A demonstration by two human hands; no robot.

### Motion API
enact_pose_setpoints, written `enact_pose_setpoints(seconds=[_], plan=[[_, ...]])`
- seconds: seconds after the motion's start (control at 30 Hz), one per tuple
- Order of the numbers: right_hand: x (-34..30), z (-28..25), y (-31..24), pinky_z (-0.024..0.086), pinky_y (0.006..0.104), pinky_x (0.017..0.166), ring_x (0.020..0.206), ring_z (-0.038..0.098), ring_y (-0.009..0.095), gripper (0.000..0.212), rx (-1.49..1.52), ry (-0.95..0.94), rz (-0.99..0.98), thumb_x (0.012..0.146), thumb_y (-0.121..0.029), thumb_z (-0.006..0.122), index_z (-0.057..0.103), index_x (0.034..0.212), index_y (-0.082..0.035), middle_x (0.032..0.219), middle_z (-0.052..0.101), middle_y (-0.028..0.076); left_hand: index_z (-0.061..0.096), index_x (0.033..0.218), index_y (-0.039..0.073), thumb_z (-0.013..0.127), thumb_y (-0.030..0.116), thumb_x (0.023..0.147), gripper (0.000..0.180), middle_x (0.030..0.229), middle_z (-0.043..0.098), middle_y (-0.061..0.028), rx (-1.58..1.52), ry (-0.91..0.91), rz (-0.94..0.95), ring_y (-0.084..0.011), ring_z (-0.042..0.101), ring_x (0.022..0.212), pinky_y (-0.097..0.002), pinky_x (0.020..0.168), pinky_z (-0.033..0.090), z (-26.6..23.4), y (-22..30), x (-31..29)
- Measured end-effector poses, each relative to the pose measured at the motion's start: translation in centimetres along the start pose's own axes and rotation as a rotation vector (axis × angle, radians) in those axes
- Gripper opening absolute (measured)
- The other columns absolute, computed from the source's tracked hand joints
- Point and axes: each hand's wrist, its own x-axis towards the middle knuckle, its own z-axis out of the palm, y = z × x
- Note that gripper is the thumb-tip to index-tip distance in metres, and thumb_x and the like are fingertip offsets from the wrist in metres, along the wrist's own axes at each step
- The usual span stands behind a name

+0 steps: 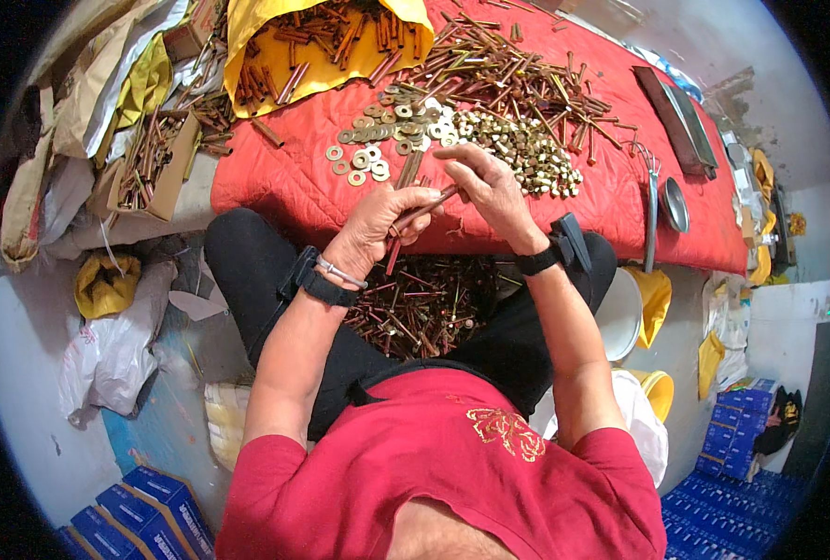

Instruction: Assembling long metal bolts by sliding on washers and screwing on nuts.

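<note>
A red cloth (312, 205) spreads beneath an open yellow bag (238, 56). Nearer, the left hand (378, 224) is wrapped around a brown metal rod (447, 194), which slants up between both hands. The right hand's (492, 189) bent fingers meet its upper end; whether they pinch, I cannot tell. Beyond lie washers (356, 177), then small nuts (532, 159).

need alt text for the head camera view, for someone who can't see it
A person in a red top grips a brown rod in the left hand, the right hand at its end. On a red cloth beyond lie washers, small gold pieces and loose rods; more rods are heaped between the legs.
</note>
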Motion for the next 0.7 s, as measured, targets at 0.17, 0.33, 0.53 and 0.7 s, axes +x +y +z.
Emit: enact_pose_setpoints(seconds=[0.17,0.33,0.53,0.7], plan=[[0.4,-0.9,0.7,0.042,0.0206,0.061,0.07,0.048,0.006,0.027,0.019,-0.03,0.201,0.096,-0.017,0.051,0.059,0.118,-0.004,0.084,0.053,-0.001,0.064,0.082,0.003,0.061,0.022,0.088,0.02,0.053,0.053,0.0024,-0.002,0.027,-0.007,-0.0046,0.044,0.039,-0.0184,0.036,0.03,-0.5,-0.3,0.6],[0.2,-0.6,2.0,0.039,0.0183,0.056,0.066,0.047,0.004,0.028,0.07,0.083,-0.218,0.094,-0.013,0.055,0.056,0.121,-0.005,0.088,0.055,-0.001,0.064,0.08,0.003,0.061,0.024,0.088,0.023,0.053,0.054,0.0023,-0.005,-0.006,-0.011,-0.0053,0.044,0.04,-0.0189,0.037,0.03,-0.3,-0.1,0.6],[-0.9,-3.4,-0.3,0.041,0.0207,0.057,0.068,0.05,0.006,0.025,0.179,-0.374,0.219,0.094,-0.023,0.057,0.06,0.111,-0.005,0.079,0.057,-0.002,0.063,0.077,0.003,0.065,0.027,0.085,0.025,0.053,0.053,0.0011,0.545,-0.09,0.11,-0.0058,0.043,0.041,-0.0222,0.04,0.032,2.1,1.4,-1.1],[4.6,-5.9,3.7,0.048,0.0359,0.071,0.077,0.06,0.026,0.017,-0.587,0.208,-0.294,0.088,-0.013,0.058,0.065,0.097,-0.001,0.082,0.062,0.012,0.062,0.084,0.004,0.065,0.028,0.087,0.024,0.058,0.051,0.0025,0.245,0.089,0.078,-0.0057,0.041,0.041,-0.0201,0.04,0.033,1.2,1.2,0.2]])
